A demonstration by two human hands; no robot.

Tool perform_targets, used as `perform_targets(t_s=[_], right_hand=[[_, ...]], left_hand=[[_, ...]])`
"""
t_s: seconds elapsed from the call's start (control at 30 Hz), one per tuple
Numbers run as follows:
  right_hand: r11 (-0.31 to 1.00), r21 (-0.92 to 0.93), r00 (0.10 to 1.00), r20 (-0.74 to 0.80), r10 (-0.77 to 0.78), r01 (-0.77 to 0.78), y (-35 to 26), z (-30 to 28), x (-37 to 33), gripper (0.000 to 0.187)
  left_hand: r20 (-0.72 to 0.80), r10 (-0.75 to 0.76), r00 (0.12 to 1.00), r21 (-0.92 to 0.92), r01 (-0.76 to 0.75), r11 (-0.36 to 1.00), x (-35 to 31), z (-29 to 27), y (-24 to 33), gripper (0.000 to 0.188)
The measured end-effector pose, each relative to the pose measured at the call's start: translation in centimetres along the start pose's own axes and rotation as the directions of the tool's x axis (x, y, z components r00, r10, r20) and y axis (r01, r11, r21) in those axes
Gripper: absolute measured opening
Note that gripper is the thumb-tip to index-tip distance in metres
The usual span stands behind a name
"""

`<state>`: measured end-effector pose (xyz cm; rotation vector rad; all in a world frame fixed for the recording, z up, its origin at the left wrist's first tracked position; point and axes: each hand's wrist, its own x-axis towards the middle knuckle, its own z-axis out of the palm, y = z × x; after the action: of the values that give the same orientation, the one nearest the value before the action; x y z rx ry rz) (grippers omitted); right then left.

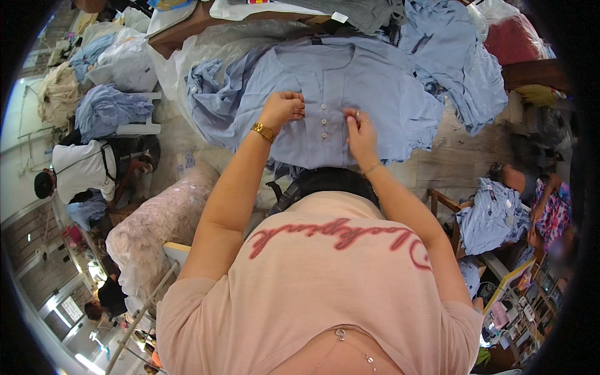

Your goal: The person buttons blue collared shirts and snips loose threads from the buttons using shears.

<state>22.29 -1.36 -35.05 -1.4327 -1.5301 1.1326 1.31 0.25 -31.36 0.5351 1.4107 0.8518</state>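
Observation:
A light blue shirt (381, 81) lies spread out in front of me, its round neckline away from me and several small white buttons down its middle placket. My left hand (284, 112), with a gold watch at the wrist, is closed on the fabric left of the placket. To the right of the buttons, my right hand (361, 134) has its fingers bent together at the fabric; a thin bracelet circles that wrist. The fingertips of both hands are partly hidden. The shirt's near edge reaches close to my waist.
More blue garments (459, 62) are heaped at the far right, and clear plastic (181, 81) lies at the left. A pale wrapped bundle (162, 225) stands to my left. People sit on both sides, one in a white shirt (84, 169), another with blue garments (490, 215) nearby.

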Motion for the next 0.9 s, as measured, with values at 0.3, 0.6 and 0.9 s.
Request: perform_targets(t_s=[0.3,0.6,0.9], right_hand=[[0.826,0.165,0.818,0.337,0.467,-0.539,-2.6,-0.8,4.5,0.017],[0.475,0.677,0.81,0.567,0.152,-0.563,-13.7,-6.1,-0.2,0.025],[0.163,0.799,0.385,0.444,-0.809,-0.579,-24.2,-9.0,-4.9,0.038]], left_hand=[[-0.018,0.149,0.989,0.131,-0.146,0.981,-0.8,0.3,-1.3,0.035],[-0.017,0.143,0.99,0.126,-0.14,0.982,-1.5,0.4,-0.9,0.036],[-0.072,0.166,0.983,0.055,-0.162,0.985,-1.2,0.7,-2.3,0.031]])
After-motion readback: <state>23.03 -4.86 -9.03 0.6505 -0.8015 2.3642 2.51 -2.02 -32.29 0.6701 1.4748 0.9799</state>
